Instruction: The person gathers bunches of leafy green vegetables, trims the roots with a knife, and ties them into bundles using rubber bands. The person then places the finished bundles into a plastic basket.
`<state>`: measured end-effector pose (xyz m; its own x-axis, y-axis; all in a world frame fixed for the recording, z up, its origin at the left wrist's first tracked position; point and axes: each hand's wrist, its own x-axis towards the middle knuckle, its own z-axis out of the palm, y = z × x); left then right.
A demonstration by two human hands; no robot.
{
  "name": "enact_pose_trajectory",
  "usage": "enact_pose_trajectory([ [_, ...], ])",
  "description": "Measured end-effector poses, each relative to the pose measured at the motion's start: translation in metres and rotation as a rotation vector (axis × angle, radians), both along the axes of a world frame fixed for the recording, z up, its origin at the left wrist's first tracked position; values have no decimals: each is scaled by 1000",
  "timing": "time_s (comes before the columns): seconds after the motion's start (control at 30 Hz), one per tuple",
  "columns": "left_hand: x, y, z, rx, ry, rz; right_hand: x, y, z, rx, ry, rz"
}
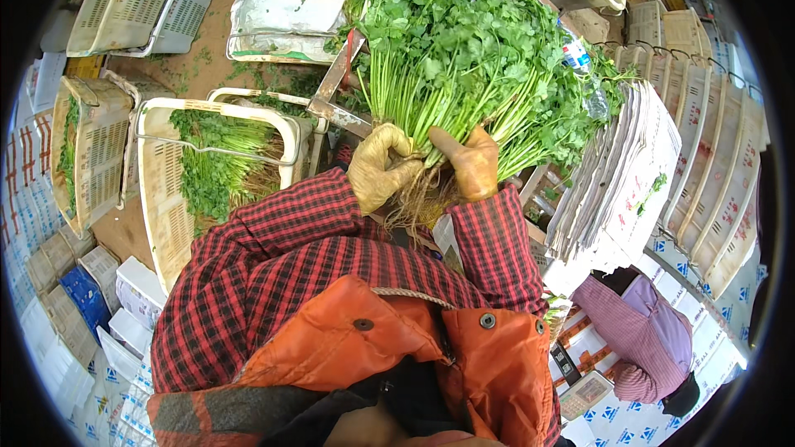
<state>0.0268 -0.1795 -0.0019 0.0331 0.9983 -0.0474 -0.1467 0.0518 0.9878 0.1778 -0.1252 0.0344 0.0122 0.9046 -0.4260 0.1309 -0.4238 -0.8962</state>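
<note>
A large heap of coriander-like leafy greens [472,50] lies in front of me, its leaves pointing away and its thin pale stems toward me. My left hand [381,167], in a yellowish glove, is closed around the stem bases at the near left of the heap. Gloved as well and stained orange-brown, my right hand [474,161] closes on the same stems just beside it, thumb laid across them. Between and below both hands hang stringy brown roots [416,203]. The fingertips are partly hidden by the stems.
A cream plastic basket [166,190] with more greens stands at my left, under a wire handle. Right of the heap rests a thick stack of paper sheets [617,174]. A metal frame [335,87] edges the heap. Stacked crates [704,141] and a stooping person [642,331] are at right.
</note>
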Motion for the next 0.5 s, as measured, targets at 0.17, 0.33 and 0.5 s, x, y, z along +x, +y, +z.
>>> enact_pose_trajectory([
  [0.17,-6,9,20,-442,-393,-66,2,0,3,-66,258,-144],
  [0.33,-9,19,17,-417,-416,-30,12,2,7,-116,263,-95],
  [0.5,-8,23,15,-520,-450,-79,14,1,-3,-60,172,29],
])
